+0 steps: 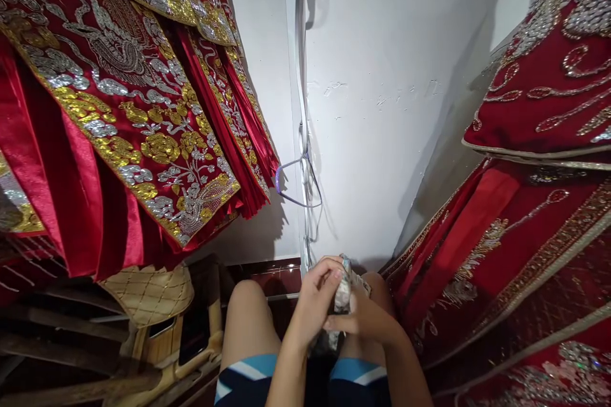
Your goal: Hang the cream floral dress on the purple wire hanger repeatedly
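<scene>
My left hand (319, 289) is closed on a small pale patterned cloth (343, 286) above my lap, its thumb and fingers pressed at the cloth's upper end. My right hand (358, 313) is on the other side of the same cloth, its thumb reaching across below; most of its fingers are hidden behind the bundle. Dark material hangs beneath the cloth between my thighs.
Red embroidered garments (157, 108) hang at the left, and more red beaded garments (548, 102) at the right. A purple hanger (278, 179) hangs by the white wall (382, 44). At lower left are a quilted bag (150, 296), a phone (195, 334) and wooden furniture (214, 324).
</scene>
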`<state>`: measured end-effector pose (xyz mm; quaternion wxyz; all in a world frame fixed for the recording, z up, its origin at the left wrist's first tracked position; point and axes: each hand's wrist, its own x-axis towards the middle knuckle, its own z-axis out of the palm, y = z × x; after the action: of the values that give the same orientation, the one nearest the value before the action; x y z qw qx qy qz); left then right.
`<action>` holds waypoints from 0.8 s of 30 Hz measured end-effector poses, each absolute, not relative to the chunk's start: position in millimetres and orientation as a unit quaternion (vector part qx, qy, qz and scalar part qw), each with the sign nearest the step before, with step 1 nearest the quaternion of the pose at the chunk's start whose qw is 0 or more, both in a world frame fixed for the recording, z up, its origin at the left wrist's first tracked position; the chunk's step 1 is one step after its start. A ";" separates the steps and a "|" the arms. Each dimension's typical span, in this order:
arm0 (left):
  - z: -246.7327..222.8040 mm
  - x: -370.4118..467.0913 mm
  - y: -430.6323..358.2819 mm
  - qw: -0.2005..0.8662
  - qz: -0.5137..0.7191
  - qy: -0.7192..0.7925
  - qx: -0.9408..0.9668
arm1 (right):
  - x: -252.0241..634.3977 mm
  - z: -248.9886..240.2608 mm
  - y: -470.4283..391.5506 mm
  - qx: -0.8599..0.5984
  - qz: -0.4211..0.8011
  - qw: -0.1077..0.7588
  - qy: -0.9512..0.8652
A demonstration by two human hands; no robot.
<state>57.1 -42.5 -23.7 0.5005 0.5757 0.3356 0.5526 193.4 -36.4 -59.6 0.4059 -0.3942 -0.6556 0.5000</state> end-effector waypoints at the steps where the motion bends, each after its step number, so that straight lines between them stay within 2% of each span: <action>1: -23.7 58.5 -43.2 0.475 0.540 0.341 0.606 | 191.2 -53.3 -39.3 -0.377 0.519 0.390 -0.661; 4: -25.5 52.3 -42.5 0.413 0.512 0.368 0.658 | 188.0 -42.0 -45.0 -0.377 0.577 0.358 -0.630; 6: -31.4 44.3 -41.6 0.423 0.474 0.378 0.673 | 191.0 -40.0 -46.5 -0.368 0.626 0.361 -0.585; 9: -49.9 33.3 -41.7 0.469 0.355 0.366 0.721 | 204.7 -38.1 -48.1 -0.285 0.690 0.358 -0.561; 12: -72.3 17.2 -41.5 0.425 0.236 0.385 0.785 | 229.5 -31.6 -53.0 -0.240 0.704 0.335 -0.578; 16: -78.5 -33.2 -30.9 0.312 0.120 0.479 0.812 | 270.6 -17.1 -62.1 -0.329 0.627 0.325 -0.627; 19: -50.2 -82.6 -20.1 0.199 0.127 0.520 0.821 | 288.4 -4.7 -54.2 -0.430 0.522 0.359 -0.644; 21: -19.0 -107.5 -18.8 0.147 0.153 0.525 0.825 | 286.2 3.8 -34.6 -0.449 0.438 0.410 -0.662; 24: 31.7 -121.8 -29.4 0.087 0.275 0.506 0.813 | 259.4 13.9 12.1 -0.427 0.326 0.560 -0.631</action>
<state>-121.8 -29.4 31.7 0.0867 0.8125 0.5064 0.2754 259.4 12.1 13.9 0.5601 -0.4269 -0.6309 0.3256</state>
